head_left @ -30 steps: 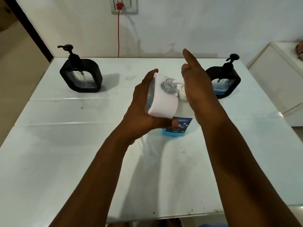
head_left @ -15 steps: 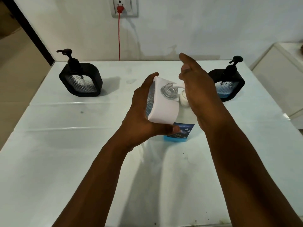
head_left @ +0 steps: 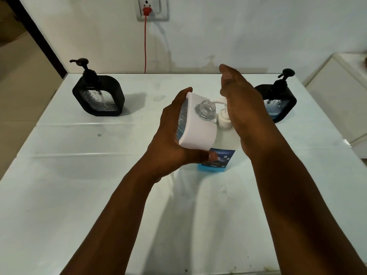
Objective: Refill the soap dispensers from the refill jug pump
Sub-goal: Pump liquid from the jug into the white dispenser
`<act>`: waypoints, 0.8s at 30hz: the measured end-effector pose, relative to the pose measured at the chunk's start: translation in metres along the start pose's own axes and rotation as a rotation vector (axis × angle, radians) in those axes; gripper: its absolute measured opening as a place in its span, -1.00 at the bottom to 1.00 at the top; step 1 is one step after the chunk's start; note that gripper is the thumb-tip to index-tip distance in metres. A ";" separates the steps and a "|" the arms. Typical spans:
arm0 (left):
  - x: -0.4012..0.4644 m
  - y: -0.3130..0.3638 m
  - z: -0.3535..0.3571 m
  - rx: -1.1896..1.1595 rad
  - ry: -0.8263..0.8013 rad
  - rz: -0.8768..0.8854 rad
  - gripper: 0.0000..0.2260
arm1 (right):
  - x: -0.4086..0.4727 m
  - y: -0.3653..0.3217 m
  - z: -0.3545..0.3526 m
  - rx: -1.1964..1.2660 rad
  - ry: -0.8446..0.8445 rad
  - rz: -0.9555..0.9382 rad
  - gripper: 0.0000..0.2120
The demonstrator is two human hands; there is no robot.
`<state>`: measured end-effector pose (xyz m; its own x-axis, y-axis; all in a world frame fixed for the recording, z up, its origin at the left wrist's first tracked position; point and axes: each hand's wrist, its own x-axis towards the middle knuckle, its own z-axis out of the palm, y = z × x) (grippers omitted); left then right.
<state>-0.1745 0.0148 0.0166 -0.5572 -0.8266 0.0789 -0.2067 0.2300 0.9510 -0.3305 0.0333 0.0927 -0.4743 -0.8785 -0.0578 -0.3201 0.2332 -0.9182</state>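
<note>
One white dispenser [head_left: 196, 126] — cap off, clear neck tilted rightward to the jug pump [head_left: 223, 116] — gripped by left hand [head_left: 170, 143]; right hand [head_left: 244, 108] presses flat.

refill jug [head_left: 222, 155] blue label, partly hidden letters "ARAN", smaller print unreadable

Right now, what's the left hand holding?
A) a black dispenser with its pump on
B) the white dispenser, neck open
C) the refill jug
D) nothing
B: the left hand grips the white dispenser, its uncapped neck by the refill jug pump, which the right hand covers.
</note>
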 end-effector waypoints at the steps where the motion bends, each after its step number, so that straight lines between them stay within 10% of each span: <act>1: 0.000 0.001 0.001 -0.006 -0.003 0.001 0.30 | 0.001 0.001 0.001 -0.001 0.010 0.001 -0.60; 24: -0.001 0.004 0.002 -0.027 0.000 -0.009 0.27 | 0.004 0.009 0.006 0.012 0.051 0.007 -0.62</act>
<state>-0.1765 0.0175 0.0197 -0.5555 -0.8286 0.0699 -0.1902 0.2085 0.9593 -0.3297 0.0295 0.0819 -0.5173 -0.8547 -0.0442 -0.3069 0.2335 -0.9227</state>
